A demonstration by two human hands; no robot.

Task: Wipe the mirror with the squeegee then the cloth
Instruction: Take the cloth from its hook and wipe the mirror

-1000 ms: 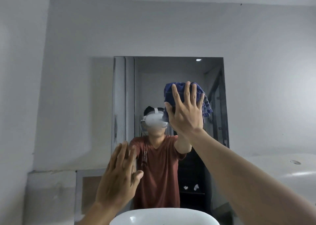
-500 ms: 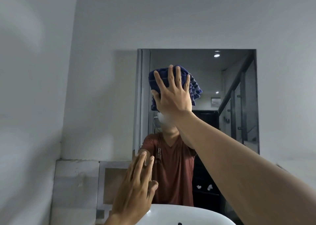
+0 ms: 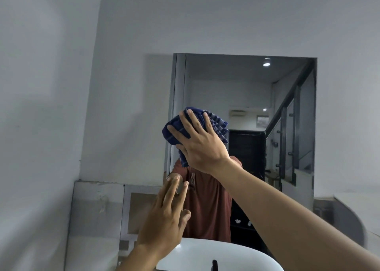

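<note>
A rectangular mirror (image 3: 246, 89) hangs on the white wall ahead. My right hand (image 3: 200, 143) presses a bunched blue checked cloth (image 3: 218, 124) flat against the glass near the mirror's left edge, at mid height. My left hand (image 3: 166, 215) rests with its fingers spread and their tips on the lower left corner of the mirror, holding nothing. The squeegee is not in view.
A white basin (image 3: 216, 254) with a dark tap (image 3: 214, 265) sits right below the mirror. A pale tiled ledge (image 3: 98, 205) runs along the wall at lower left. A white curved fixture (image 3: 349, 213) stands at lower right. The mirror reflects a person in a red shirt.
My right hand has slid the cloth down and to the left across the glass, from the upper middle towards the left edge. My left hand stays on the lower left corner.
</note>
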